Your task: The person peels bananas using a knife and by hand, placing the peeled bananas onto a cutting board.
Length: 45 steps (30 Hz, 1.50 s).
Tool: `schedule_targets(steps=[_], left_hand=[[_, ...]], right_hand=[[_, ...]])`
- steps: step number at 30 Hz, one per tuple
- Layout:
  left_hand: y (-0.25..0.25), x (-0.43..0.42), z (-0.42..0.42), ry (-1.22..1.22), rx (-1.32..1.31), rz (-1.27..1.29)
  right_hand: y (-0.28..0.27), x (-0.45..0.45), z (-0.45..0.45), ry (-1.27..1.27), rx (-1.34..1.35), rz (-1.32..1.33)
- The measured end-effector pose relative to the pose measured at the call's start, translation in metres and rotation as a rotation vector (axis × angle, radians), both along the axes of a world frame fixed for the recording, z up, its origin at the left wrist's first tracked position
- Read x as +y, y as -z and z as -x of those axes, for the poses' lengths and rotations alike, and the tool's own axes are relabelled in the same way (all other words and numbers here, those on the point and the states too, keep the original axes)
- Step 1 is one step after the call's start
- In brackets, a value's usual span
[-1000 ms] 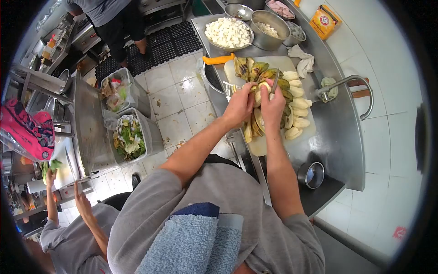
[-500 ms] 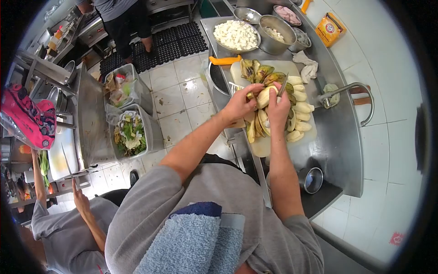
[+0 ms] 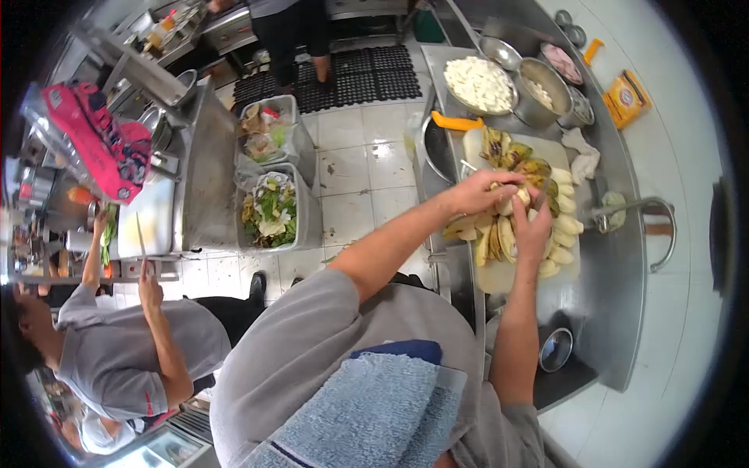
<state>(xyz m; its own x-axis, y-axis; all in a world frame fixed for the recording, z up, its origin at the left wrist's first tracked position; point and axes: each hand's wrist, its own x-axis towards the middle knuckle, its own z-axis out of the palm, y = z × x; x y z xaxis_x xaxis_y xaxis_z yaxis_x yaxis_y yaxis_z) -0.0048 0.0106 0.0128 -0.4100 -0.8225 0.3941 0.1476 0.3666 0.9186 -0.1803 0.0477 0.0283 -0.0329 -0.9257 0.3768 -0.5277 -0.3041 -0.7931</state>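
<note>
On a white cutting board [image 3: 499,278], my two hands meet over a pile of plantains. My left hand [image 3: 490,192] has its fingers wrapped round a pale, partly peeled plantain [image 3: 511,204]. Close against it, my right hand [image 3: 534,228] grips a knife [image 3: 544,189], its blade pointing up and blurred; the handle is hidden in the fingers. Behind my hands lie unpeeled green-brown plantains [image 3: 511,150]. Peeled plantains [image 3: 566,226] are lined along the board's right side, and strips of peel [image 3: 485,243] lie near my left wrist.
Beyond the board stand a bowl of white chunks [image 3: 477,84] and a metal pot [image 3: 540,95]. An orange handle [image 3: 456,122] juts over the counter edge. A faucet [image 3: 651,204] is at right. Waste bins [image 3: 309,222] stand left; a co-worker [image 3: 133,351] holds a knife there.
The whole view has swung left, so the counter and hands sit further right and lower. My left hand now covers more of the plantain, and the co-worker shows more fully.
</note>
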Motion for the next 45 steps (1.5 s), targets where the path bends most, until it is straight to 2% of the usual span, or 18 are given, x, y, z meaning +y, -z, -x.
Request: schedule_targets(steps=[1,3,7,12,16,22,25,28,31,34,37,40,45], left_hand=[[-0.004,0.0,-0.002,0.018,-0.025,0.018],[0.008,-0.01,0.002,-0.041,-0.146,0.227],[-0.001,0.006,0.021,-0.286,-0.248,0.26],[-0.005,0.016,0.034,-0.403,-0.233,0.164],[-0.001,0.01,0.036,-0.462,-0.226,0.192],[0.01,0.001,0.034,-0.445,-0.224,0.196],[0.017,-0.006,0.032,-0.457,-0.133,0.043],[0.02,-0.01,0.023,-0.384,-0.187,0.099],[0.014,-0.01,0.011,-0.157,-0.074,-0.142],[0.008,-0.009,0.002,0.015,-0.057,-0.154],[0.006,-0.007,0.001,0.048,-0.086,-0.1],[-0.001,-0.01,-0.005,0.104,-0.163,-0.052],[-0.003,-0.012,-0.004,0.099,-0.209,-0.183]], right_hand=[[-0.002,0.005,0.003,0.0,-0.001,-0.002],[-0.006,0.007,0.0,0.001,0.002,-0.002],[-0.004,0.007,0.0,0.026,-0.03,-0.01],[-0.003,0.008,-0.005,0.041,-0.025,0.07],[-0.002,0.005,-0.01,0.062,0.031,0.122],[-0.001,0.003,-0.012,0.062,0.023,0.127],[0.003,0.004,-0.017,0.006,0.034,0.127],[0.0,0.007,-0.018,0.039,-0.037,0.115],[0.001,0.004,-0.01,0.006,-0.115,0.009],[0.003,0.001,0.002,-0.014,-0.106,0.047],[-0.005,0.011,0.005,-0.041,-0.148,-0.062],[-0.009,0.014,0.006,-0.101,-0.087,0.003],[-0.011,0.018,0.002,-0.079,-0.007,-0.007]])
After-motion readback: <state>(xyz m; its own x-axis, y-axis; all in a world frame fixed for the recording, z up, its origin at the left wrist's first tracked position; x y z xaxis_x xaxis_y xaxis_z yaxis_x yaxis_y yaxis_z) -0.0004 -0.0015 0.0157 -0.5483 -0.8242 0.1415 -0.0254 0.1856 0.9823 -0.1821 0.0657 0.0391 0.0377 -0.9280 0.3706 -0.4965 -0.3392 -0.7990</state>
